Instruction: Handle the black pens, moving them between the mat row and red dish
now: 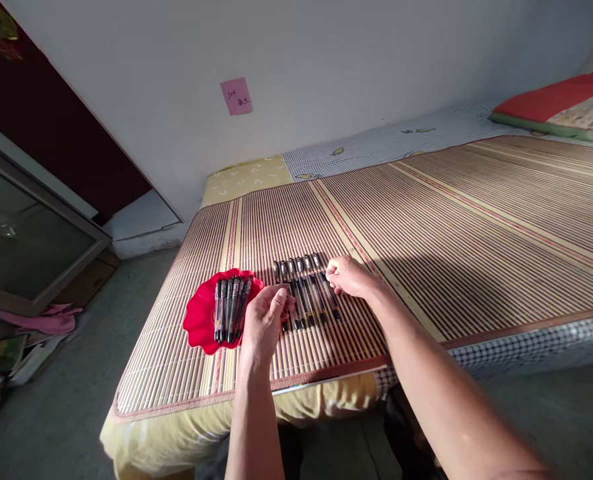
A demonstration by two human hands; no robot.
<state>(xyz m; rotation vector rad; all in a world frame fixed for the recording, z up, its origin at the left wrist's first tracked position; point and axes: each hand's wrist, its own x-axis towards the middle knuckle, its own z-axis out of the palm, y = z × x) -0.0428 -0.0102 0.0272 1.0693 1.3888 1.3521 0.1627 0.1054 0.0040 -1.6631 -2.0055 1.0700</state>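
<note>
A row of several black pens (303, 293) lies side by side on the bamboo mat (426, 240) near the bed's front edge. My left hand (265, 321) rests on the left end of the row, fingers curled down onto a pen there. My right hand (347, 275) sits at the right end, fingertips pinched on the rightmost pen. To the left, a red scalloped plate (196, 320) holds several more black pens (230, 309) lying parallel.
The mat covers a bed with a yellow sheet (246, 177) against a white wall carrying a pink note (236, 96). A red and green pillow (561, 100) lies far right. A glass-fronted cabinet (26, 233) and clothes (36, 320) stand on the floor at left.
</note>
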